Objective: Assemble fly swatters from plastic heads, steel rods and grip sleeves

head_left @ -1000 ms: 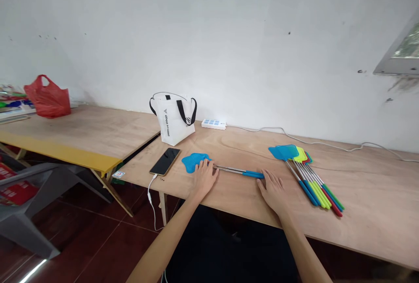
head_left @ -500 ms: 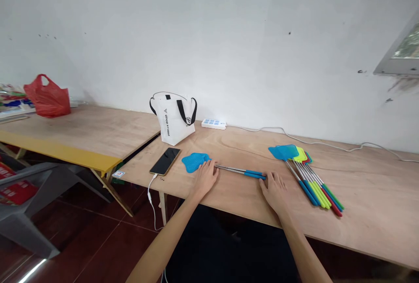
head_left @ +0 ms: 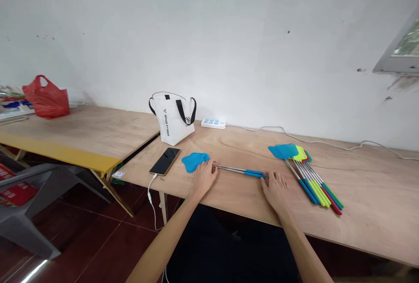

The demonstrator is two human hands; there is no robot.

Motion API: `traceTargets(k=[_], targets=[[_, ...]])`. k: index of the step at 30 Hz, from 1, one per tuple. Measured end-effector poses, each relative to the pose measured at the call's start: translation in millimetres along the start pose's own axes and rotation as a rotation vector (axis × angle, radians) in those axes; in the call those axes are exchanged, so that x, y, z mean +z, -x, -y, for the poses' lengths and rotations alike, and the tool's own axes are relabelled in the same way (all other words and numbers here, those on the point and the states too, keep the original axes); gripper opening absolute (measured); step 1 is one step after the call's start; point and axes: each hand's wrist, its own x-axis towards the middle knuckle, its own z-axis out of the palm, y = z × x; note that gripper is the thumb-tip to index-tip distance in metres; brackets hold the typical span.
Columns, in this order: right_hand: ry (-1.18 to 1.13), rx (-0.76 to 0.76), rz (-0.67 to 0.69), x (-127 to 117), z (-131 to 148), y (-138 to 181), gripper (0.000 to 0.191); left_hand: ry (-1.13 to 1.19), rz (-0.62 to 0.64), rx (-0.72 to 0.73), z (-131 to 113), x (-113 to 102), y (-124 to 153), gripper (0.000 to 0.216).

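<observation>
Two blue fly swatters with metal shafts and blue handles lie side by side across the wooden table. My left hand rests at their head end, fingers closed about the necks and hiding part of them. At the other end, my right hand has its thumb and fingers closed on the handle tips. Right of that hand lies a fanned row of several fly swatters, with blue, yellow-green, red and green handles.
A phone on a white cable lies left of the blue heads. Behind it stands a white bag with black straps. A power strip sits by the wall, its cord running right. A red plastic bag is on the left table.
Almost nothing differs. The view has shifted very slightly; both hands stay at the two ends of the blue fly swatters.
</observation>
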Motion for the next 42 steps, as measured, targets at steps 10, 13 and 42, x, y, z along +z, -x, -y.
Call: traceTargets(k=[10, 13, 42], targets=[[0.086, 0.046, 0.021, 1.6, -2.2, 0.0, 0.034, 0.130, 0.004, -0.034, 0.1, -1.9, -1.7, 0.021], [0.113, 0.074, 0.012, 2.4, -3.2, -0.1, 0.039, 0.208, 0.013, -0.040, -0.3, -3.8, -2.3, 0.021], [0.108, 0.123, 0.074, 1.3, -1.9, 4.7, 0.052, 0.430, 0.072, -0.060, 1.2, -3.7, -0.4, 0.026]])
